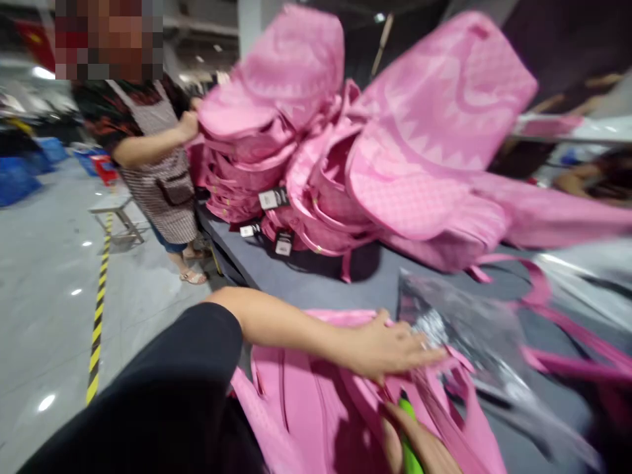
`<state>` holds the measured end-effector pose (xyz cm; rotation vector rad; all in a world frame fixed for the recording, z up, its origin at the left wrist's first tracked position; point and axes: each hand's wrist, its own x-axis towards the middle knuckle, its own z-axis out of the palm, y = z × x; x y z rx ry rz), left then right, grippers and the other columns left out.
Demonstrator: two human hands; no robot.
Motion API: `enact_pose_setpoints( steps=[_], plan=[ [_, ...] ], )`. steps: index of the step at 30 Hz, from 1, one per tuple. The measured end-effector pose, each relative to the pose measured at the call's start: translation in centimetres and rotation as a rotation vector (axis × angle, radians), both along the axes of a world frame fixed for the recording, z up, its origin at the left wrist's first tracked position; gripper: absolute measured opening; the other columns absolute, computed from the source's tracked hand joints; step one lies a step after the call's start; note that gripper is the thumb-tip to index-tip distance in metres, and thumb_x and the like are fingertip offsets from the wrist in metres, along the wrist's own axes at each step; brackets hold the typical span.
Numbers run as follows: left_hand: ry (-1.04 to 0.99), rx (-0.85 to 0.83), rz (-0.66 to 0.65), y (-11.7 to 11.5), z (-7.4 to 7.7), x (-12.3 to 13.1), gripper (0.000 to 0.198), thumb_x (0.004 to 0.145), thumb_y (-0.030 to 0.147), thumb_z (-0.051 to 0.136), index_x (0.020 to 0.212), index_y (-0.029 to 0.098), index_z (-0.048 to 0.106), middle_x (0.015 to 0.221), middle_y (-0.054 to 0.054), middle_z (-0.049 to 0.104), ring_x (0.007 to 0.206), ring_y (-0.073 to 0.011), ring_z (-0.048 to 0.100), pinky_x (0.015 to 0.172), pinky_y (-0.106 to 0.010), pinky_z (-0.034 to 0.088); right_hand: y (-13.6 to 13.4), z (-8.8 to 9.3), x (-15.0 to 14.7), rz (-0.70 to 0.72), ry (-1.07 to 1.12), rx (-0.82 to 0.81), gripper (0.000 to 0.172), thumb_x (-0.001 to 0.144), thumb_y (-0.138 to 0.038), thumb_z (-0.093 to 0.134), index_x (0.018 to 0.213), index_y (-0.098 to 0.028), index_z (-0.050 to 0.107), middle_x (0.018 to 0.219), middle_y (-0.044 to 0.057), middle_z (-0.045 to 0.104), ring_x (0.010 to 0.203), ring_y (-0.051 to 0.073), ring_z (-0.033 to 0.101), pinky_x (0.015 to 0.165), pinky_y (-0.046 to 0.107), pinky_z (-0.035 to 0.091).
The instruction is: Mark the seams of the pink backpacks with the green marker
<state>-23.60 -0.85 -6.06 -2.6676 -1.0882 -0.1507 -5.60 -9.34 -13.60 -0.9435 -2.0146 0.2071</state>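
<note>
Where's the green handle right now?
In the head view, the green handle is at the bottom edge, right of centre, in the right hand, below the left hand, over the pink bag.

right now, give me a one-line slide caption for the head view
Left hand over a pink bag, right hand holding a green object, pink bags piled beyond.

A pink bag (306,408) lies beneath a green tool (409,444).
</note>
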Motion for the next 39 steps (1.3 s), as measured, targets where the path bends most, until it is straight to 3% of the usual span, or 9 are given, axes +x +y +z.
enact_pose_setpoints(
  steps=[4,7,12,16,22,24,27,30,39],
  plan=[
    [-0.116,-0.116,-0.042,0.2,-0.4,-0.2,0.089,0.075,0.029,0.077,0.154,0.02,0.036,0.159,-0.02,0.036,0.142,-0.0445,0.036,0.106,-0.064,0.04,-2.0,1.9,-0.4,0.005,-0.095,-0.013,0.019,0.091,-0.025,0.061,0.106,-0.022,0.072,0.098,0.008,0.077,0.088,0.023,0.075,0.079,0.036,0.062],
    [-0.226,-0.084,-0.124,1.2,-1.1,-0.7,0.093,0.076,0.03,0.075,0.156,0.019,0.028,0.161,-0.021,0.031,0.148,-0.0477,0.027,0.11,-0.071,0.032,-1.5,1.7,-0.6,-0.063,-0.138,0.004,0.021,0.093,-0.02,0.058,0.11,-0.02,0.07,0.105,0.011,0.076,0.094,0.023,0.074,0.08,0.036,0.062],
    [-0.164,-0.015,-0.388,1.2,-0.2,-1.1,0.082,0.089,0.023,0.06,0.158,0.027,0.017,0.167,-0.012,0.019,0.155,-0.0337,0.019,0.123,-0.059,0.015,-1.5,0.8,-0.4,-0.072,-0.061,0.057,0.028,0.09,-0.013,0.058,0.117,-0.02,0.065,0.108,0.011,0.075,0.097,0.023,0.073,0.084,0.038,0.061],
    [-0.061,-0.159,-0.277,2.7,0.1,0.4,0.116,0.072,0.034,0.083,0.16,0.02,0.008,0.167,-0.021,0.011,0.154,-0.0418,0.013,0.117,-0.057,0.024,-2.5,1.6,-1.0,-0.056,-0.018,0.028,0.029,0.088,-0.013,0.058,0.115,-0.022,0.063,0.106,0.01,0.073,0.103,0.025,0.07,0.086,0.044,0.059],
    [0.062,-0.308,-0.153,4.4,-0.7,2.2,0.104,0.077,0.044,0.08,0.159,0.02,0.022,0.155,-0.027,0.038,0.116,-0.0367,0.061,0.097,-0.044,0.044,-2.8,3.2,-1.9,-0.002,-0.058,-0.049,0.021,0.086,-0.012,0.057,0.104,-0.02,0.064,0.096,0.008,0.073,0.096,0.024,0.071,0.09,0.043,0.059],
    [0.033,-0.243,-0.198,4.0,-0.8,1.7,0.108,0.076,0.042,0.081,0.16,0.021,0.016,0.158,-0.028,0.03,0.128,-0.0395,0.054,0.101,-0.046,0.041,-2.2,3.0,-1.7,-0.014,-0.068,-0.024,0.021,0.087,-0.012,0.057,0.104,-0.019,0.065,0.097,0.009,0.073,0.094,0.023,0.072,0.085,0.04,0.061],
    [-0.019,-0.146,-0.28,3.0,-0.7,0.8,0.119,0.073,0.043,0.082,0.161,0.022,0.004,0.165,-0.028,0.009,0.151,-0.0437,0.022,0.113,-0.059,0.025,-1.6,2.3,-1.1,-0.027,-0.019,0.034,0.027,0.087,-0.01,0.058,0.112,-0.018,0.065,0.102,0.011,0.074,0.098,0.023,0.072,0.084,0.038,0.062],
    [0.023,-0.145,-0.276,2.4,-0.6,0.8,0.125,0.069,0.042,0.083,0.161,0.025,0.001,0.167,-0.024,-0.002,0.154,-0.0458,0.005,0.114,-0.071,0.011,-1.6,1.4,-0.7,-0.04,0.021,0.055,0.032,0.087,-0.008,0.059,0.117,-0.019,0.064,0.104,0.011,0.074,0.1,0.024,0.072,0.088,0.039,0.061],
    [0.063,-0.204,-0.223,3.0,-1.1,1.9,0.102,0.084,0.036,0.069,0.162,0.02,0.004,0.167,-0.026,0.001,0.148,-0.0428,0.029,0.105,-0.053,0.037,-0.3,1.5,0.4,-0.166,-0.079,0.062,0.033,0.091,-0.009,0.059,0.121,-0.021,0.06,0.107,0.01,0.074,0.096,0.022,0.072,0.084,0.036,0.059]
  ],
)
